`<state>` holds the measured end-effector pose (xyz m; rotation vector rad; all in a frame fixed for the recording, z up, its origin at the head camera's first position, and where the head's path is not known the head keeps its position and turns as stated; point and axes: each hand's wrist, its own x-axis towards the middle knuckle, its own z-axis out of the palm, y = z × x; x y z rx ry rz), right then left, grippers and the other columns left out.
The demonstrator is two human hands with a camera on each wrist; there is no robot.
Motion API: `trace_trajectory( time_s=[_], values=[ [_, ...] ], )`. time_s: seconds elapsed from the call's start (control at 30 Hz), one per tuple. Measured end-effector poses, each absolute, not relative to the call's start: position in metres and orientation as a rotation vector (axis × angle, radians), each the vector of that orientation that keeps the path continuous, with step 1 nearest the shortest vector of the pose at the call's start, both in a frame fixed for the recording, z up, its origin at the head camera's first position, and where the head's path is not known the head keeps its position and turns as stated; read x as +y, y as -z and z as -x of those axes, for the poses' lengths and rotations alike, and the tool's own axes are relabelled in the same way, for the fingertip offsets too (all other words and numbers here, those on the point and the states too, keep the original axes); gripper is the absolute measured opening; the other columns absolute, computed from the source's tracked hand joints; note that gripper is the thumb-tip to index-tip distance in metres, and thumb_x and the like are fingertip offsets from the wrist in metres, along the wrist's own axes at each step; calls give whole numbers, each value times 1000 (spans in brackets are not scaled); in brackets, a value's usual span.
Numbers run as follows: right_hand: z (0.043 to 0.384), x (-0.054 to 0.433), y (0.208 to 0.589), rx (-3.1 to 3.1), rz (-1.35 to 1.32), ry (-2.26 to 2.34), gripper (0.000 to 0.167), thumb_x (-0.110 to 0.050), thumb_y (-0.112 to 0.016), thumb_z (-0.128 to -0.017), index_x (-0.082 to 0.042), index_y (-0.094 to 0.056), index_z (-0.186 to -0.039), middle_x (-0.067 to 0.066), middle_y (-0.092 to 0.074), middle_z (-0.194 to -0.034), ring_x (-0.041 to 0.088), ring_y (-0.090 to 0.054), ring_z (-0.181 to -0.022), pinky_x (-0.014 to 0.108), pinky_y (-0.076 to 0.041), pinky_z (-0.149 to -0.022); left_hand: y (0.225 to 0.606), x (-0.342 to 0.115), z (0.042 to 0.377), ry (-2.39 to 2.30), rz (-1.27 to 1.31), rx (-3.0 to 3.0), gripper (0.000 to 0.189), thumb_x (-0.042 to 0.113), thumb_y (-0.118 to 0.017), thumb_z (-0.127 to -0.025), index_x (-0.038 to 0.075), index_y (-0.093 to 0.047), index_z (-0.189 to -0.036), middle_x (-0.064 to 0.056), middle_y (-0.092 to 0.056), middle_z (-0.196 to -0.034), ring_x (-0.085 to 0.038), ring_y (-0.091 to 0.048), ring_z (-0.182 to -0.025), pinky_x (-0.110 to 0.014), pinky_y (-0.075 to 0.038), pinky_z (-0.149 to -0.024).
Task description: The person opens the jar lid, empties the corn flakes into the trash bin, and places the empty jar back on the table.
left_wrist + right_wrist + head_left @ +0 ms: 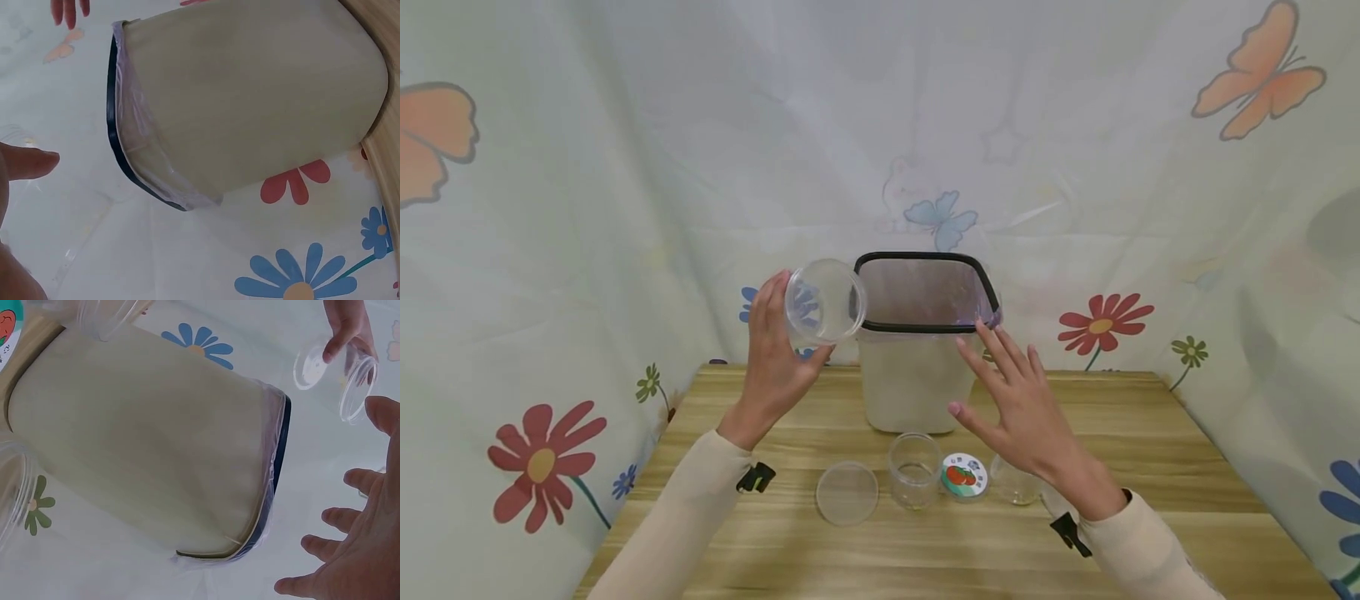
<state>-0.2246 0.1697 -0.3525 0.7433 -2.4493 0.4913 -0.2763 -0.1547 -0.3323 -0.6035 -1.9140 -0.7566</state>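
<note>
My left hand grips a clear plastic jar by its side, raised beside the left rim of a beige bin. In the right wrist view the jar is tilted, its round rim showing, with the left hand around it. My right hand hovers in front of the bin's right side, fingers straight and spread, holding nothing. The bin has a black rim and a thin clear liner folded over its edge.
On the wooden table, in front of the bin, lie a clear round lid, a clear jar, a round lid with a red fruit picture and another clear jar, partly behind the right hand. Patterned cloth encloses the table.
</note>
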Motion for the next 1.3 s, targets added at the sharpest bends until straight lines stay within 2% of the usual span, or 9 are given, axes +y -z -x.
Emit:
trace_trajectory(
  time_s=[0.3, 0.57, 1.07, 1.3],
  values=[
    [216, 173, 362, -2446, -742, -509, 76, -48, -64, -89, -24, -33, -154, 9, -21, -165, 33, -12, -153, 70, -10, -116, 347, -151, 258, 917, 575, -1995, 114, 12, -90, -64, 12, -21, -155, -13, -32, -154, -30, -33, -139, -55, -36, -110],
    [205, 173, 368, -2419, -777, -511, 73, -49, -60, -91, -22, -33, -154, 3, -16, -166, 31, -12, -154, 67, -8, -118, 359, -151, 251, 999, 554, -2016, 114, 14, -90, -64, 11, -21, -155, -13, -30, -157, -30, -32, -141, -59, -34, -111],
    [186, 172, 378, -2466, -825, -475, 80, -48, -66, -88, -24, -30, -155, 4, -17, -166, 30, -13, -153, 59, -3, -123, 395, -157, 243, 1168, 471, -2077, 114, 17, -90, -63, 14, -23, -154, -13, -35, -151, -30, -37, -137, -58, -33, -112],
    [180, 169, 390, -2505, -819, -463, 82, -46, -69, -86, -26, -29, -155, 2, -16, -166, 29, -14, -153, 63, -7, -120, 416, -159, 243, 1239, 405, -2136, 113, 18, -91, -62, 13, -23, -153, -15, -39, -145, -31, -41, -133, -55, -34, -112]
  ],
)
